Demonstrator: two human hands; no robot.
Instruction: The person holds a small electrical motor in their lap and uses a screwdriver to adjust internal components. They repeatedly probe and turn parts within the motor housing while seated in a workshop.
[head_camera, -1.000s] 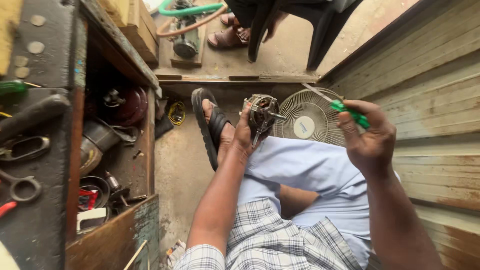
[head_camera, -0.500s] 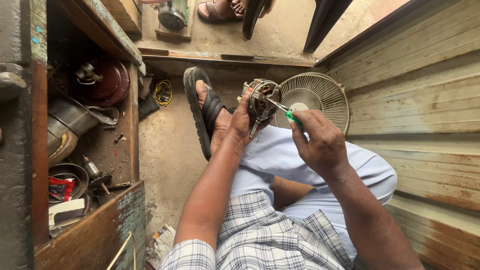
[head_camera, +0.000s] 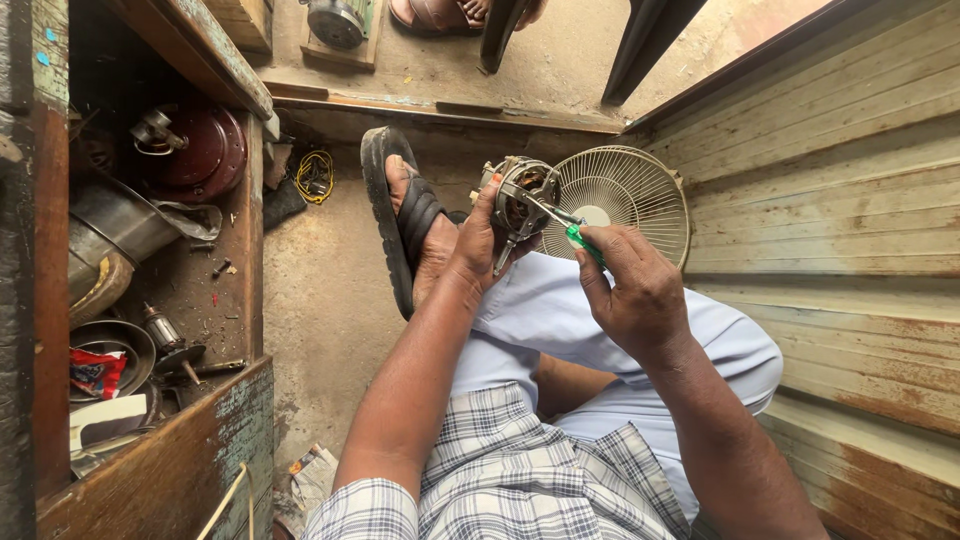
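Observation:
My left hand (head_camera: 472, 243) grips a small electric fan motor (head_camera: 520, 203) with exposed copper windings, held above my raised knee. My right hand (head_camera: 632, 290) is closed on a screwdriver with a green handle (head_camera: 578, 239); its metal shaft points left and its tip touches the motor's top. Behind the motor leans a round cream fan guard (head_camera: 620, 195). My foot in a black sandal (head_camera: 395, 215) rests just left of the motor.
A wooden shelf box (head_camera: 245, 200) on the left holds a dark red round housing (head_camera: 200, 150), metal pots and small parts. Corrugated metal wall (head_camera: 830, 200) runs along the right. Yellow wire coil (head_camera: 315, 175) lies on the floor. Another person's sandalled foot (head_camera: 440, 12) and dark chair legs are at top.
My right hand has come down from the right and brought the screwdriver tip onto the motor. The view has tilted lower and closer to the motor.

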